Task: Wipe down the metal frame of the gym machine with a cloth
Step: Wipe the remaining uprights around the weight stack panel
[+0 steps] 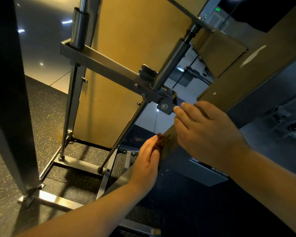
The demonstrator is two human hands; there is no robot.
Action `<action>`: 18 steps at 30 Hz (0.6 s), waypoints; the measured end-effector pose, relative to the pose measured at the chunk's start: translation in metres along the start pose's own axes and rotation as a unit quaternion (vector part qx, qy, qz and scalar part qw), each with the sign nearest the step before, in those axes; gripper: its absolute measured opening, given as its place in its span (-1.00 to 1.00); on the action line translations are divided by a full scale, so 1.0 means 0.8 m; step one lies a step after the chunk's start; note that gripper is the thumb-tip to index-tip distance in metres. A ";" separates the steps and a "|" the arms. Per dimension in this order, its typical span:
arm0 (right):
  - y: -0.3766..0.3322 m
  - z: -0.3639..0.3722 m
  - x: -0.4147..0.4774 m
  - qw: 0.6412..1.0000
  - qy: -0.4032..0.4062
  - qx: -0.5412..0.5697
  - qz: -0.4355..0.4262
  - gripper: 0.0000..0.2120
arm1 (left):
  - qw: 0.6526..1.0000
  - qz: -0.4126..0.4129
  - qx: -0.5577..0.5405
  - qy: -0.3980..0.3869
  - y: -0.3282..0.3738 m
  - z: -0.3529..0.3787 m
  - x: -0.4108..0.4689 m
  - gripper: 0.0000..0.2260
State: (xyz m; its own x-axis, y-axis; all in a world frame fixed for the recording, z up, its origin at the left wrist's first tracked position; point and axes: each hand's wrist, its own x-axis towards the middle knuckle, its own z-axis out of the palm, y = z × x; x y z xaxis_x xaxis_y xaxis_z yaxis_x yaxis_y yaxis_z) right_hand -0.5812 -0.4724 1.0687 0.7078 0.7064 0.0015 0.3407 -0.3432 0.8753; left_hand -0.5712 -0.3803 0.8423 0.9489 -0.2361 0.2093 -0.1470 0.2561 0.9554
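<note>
A gym machine's metal frame fills the view: a grey cross beam (109, 65) runs from upper left to centre, and a wide slanted bar (243, 77) comes down from the upper right. My left hand (146, 161) presses a small dark brown cloth (161, 142) against the lower part of that slanted bar, with the fingers laid flat over the cloth. Most of the cloth is hidden between palm and metal. My right hand (207, 130) grips the slanted bar just above, its fingertips near a black bracket (166, 106) at the beam's end.
A dark cylinder (169, 64) rises from the beam toward the upper right. Thin steel rods (68, 110) drop to the base rails (79, 164) on speckled rubber flooring. A thick dark post (9, 100) stands at the left. A tan panel sits behind the frame.
</note>
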 end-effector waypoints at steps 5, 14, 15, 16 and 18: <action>0.003 0.007 0.002 1.000 0.023 0.015 -0.012 -0.71 | 0.962 -0.257 -0.054 0.072 -0.069 -0.009 -0.002 -0.72; -0.030 0.023 -0.013 0.992 -0.023 -0.022 -0.120 -0.61 | 0.984 -0.020 -0.037 0.172 -0.009 0.040 -0.035 -0.61; -0.033 0.024 -0.016 0.991 -0.028 -0.021 -0.132 -0.61 | 0.977 -0.033 -0.019 0.209 -0.028 0.046 -0.046 -0.56; -0.033 0.024 -0.017 0.990 -0.023 -0.022 -0.138 -0.59 | 0.967 -0.054 -0.005 0.249 -0.045 0.052 -0.055 -0.52; -0.030 0.021 -0.016 0.988 -0.017 -0.014 -0.152 -0.57 | 0.942 -0.090 0.002 0.325 -0.067 0.064 -0.064 -0.51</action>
State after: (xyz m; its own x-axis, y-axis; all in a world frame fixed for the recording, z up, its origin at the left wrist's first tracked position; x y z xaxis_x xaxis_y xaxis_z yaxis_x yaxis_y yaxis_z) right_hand -0.5876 -0.4838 1.0395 0.5954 0.7532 -0.2796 0.5246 -0.1009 0.8453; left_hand -0.6265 -0.4297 0.7912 0.9291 0.3475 -0.1269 0.0335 0.2627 0.9643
